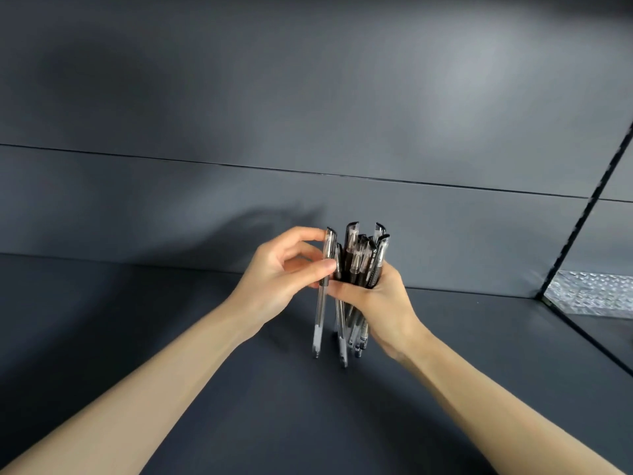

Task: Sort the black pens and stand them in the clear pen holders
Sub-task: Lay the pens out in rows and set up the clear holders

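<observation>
The right hand (383, 303) grips a bundle of black pens (356, 265) upright, the worktop (274, 413) beneath the bundle. The left hand (274, 272) pinches one pen (321, 303) at the bundle's left edge — sorting seems under way, and standing them in holders looks wholly undone.

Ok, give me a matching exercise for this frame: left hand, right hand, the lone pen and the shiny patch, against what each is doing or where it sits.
1. left hand
2. right hand
3. lone pen
4. shiny patch

A. at the far right edge
B. holds the pen bundle
C. upright, cap up, left of the bundle
D. pinches one pen

Pairs: 1-D, 2-B, 3-C, 4-A
</observation>
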Tool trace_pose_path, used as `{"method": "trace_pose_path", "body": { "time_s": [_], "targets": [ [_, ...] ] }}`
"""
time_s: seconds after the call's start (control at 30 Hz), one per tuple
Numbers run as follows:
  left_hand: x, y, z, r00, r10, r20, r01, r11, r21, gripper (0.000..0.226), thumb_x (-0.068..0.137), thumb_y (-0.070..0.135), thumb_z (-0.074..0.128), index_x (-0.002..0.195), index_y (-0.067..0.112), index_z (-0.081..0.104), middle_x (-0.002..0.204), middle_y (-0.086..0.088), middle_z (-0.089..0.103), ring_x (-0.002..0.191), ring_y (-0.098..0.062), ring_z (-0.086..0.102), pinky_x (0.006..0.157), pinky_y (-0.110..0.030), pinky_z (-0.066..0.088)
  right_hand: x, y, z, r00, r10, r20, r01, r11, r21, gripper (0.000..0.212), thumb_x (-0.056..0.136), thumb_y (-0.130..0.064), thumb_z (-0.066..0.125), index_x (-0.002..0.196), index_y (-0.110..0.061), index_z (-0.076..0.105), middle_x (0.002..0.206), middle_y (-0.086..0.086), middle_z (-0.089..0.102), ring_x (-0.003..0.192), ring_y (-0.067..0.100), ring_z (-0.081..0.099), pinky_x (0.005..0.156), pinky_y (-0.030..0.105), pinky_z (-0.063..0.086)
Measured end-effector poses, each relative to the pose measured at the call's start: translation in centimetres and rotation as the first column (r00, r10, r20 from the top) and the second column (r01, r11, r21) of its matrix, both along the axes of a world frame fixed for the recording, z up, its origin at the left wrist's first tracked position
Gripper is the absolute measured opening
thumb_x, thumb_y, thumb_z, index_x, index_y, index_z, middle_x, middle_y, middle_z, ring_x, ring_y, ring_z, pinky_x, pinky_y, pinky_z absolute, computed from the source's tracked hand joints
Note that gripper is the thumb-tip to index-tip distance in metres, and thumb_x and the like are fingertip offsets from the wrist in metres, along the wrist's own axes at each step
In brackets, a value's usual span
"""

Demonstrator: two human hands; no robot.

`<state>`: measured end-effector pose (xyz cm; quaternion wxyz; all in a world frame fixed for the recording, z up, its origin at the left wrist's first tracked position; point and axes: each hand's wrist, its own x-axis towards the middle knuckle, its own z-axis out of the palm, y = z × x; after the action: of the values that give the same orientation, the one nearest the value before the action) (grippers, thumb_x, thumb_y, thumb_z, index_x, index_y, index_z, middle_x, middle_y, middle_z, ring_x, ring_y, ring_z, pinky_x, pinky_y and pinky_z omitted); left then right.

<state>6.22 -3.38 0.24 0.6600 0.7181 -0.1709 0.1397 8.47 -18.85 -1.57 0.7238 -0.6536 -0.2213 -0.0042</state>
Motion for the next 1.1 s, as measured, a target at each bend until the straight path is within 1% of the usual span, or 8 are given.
{"method": "trace_pose_path", "body": {
  "time_s": [0.17, 0.4, 0.5, 0.6, 0.7, 0.87, 0.97, 1.1],
  "targets": [
    [0.1, 0.7, 0.5, 1.0, 0.029, -0.004, -0.03, 0.999, -0.031, 0.02, 0.08, 0.005, 0.07, 0.098, 0.011, 0.064, 0.079, -0.001, 0.067, 0.075, -0.012, 0.062, 0.066, -0.024, 0.053, 0.1, -0.4, 0.1, 0.998, 0.053, -0.047, -0.053, 0.999, -0.003, 0.018, 0.075, 0.009, 0.069, 0.079, -0.007, 0.063, 0.072, -0.001, 0.063, 0.072, 0.01, 0.061, 0.07, 0.018, 0.049],
    [-0.2, 0.7, 0.6, 1.0, 0.0, 0.019, -0.001, 0.999, 0.043, 0.017, 0.075, 0.004, 0.075, 0.09, 0.006, 0.067, 0.082, -0.009, 0.068, 0.067, -0.02, 0.063, 0.07, -0.03, 0.053, -0.4, 0.2, 0.3, 0.994, 0.101, 0.03, -0.1, 0.995, -0.021, 0.031, 0.074, 0.013, 0.067, 0.101, -0.002, 0.066, 0.087, 0.006, 0.07, 0.088, 0.018, 0.067, 0.081, 0.026, 0.051],
    [-0.2, 0.9, 0.9, 1.0, -0.011, 0.018, 0.011, 0.999, 0.048, 0.037, 0.071, 0.017, 0.08, 0.104, 0.009, 0.065, 0.099, -0.015, 0.067, 0.08, -0.023, 0.064, 0.08, -0.035, 0.053, -0.5, 0.2, 0.4, 0.997, 0.052, 0.051, -0.05, 0.998, -0.041, 0.029, 0.071, 0.012, 0.071, 0.097, 0.002, 0.063, 0.081, 0.008, 0.068, 0.079, 0.019, 0.066, 0.076, 0.028, 0.053],
    [-0.4, 0.5, 1.1, 0.99, -0.121, -0.07, 0.123, 0.992, 0.027, 0.063, 0.065, 0.033, 0.076, 0.122, 0.02, 0.055, 0.109, 0.001, 0.068, 0.1, -0.012, 0.064, 0.086, -0.024, 0.051, -0.6, 0.5, 0.6, 0.997, 0.016, 0.081, -0.011, 0.998, -0.067, 0.035, 0.073, 0.01, 0.071, 0.105, -0.002, 0.061, 0.092, 0.012, 0.07, 0.087, 0.022, 0.068, 0.078, 0.027, 0.054],
    [-0.7, -0.5, 1.0, 0.983, -0.153, -0.104, 0.157, 0.987, 0.035, 0.065, 0.064, 0.023, 0.077, 0.125, 0.027, 0.053, 0.11, 0.012, 0.067, 0.1, -0.005, 0.065, 0.082, -0.019, 0.05, -0.8, 1.0, 0.1, 0.998, 0.029, 0.062, -0.018, 0.986, -0.164, 0.04, 0.073, 0.008, 0.073, 0.108, -0.007, 0.062, 0.095, 0.005, 0.072, 0.09, 0.018, 0.069, 0.081, 0.03, 0.056],
    [-0.8, -1.3, 1.1, 0.988, -0.137, -0.067, 0.141, 0.988, 0.067, 0.06, 0.065, 0.019, 0.079, 0.121, 0.028, 0.058, 0.115, 0.005, 0.066, 0.102, -0.009, 0.065, 0.083, -0.024, 0.054, -0.9, 0.7, -0.5, 0.997, 0.074, 0.005, -0.069, 0.957, -0.28, 0.024, 0.073, 0.007, 0.071, 0.095, -0.001, 0.066, 0.089, 0.013, 0.071, 0.084, 0.021, 0.068, 0.083, 0.033, 0.056],
    [-0.2, -1.6, 1.6, 0.98, -0.177, -0.088, 0.179, 0.984, 0.008, 0.058, 0.069, 0.008, 0.08, 0.12, 0.023, 0.059, 0.107, -0.002, 0.07, 0.098, -0.014, 0.068, 0.08, -0.025, 0.054, -0.9, 0.6, -0.4, 0.997, 0.073, 0.015, -0.064, 0.949, -0.309, 0.014, 0.073, 0.004, 0.072, 0.081, -0.004, 0.066, 0.076, 0.003, 0.069, 0.075, 0.012, 0.066, 0.075, 0.027, 0.054],
    [0.7, -1.6, 2.2, 0.962, -0.243, -0.126, 0.244, 0.97, -0.012, 0.051, 0.069, 0.003, 0.077, 0.116, 0.017, 0.061, 0.098, -0.006, 0.073, 0.093, -0.019, 0.069, 0.078, -0.026, 0.054, -0.9, 0.8, -0.1, 0.996, 0.093, 0.008, -0.085, 0.94, -0.33, 0.018, 0.072, 0.004, 0.073, 0.077, -0.011, 0.064, 0.071, -0.002, 0.066, 0.068, 0.009, 0.063, 0.067, 0.021, 0.051]
  ]
}}
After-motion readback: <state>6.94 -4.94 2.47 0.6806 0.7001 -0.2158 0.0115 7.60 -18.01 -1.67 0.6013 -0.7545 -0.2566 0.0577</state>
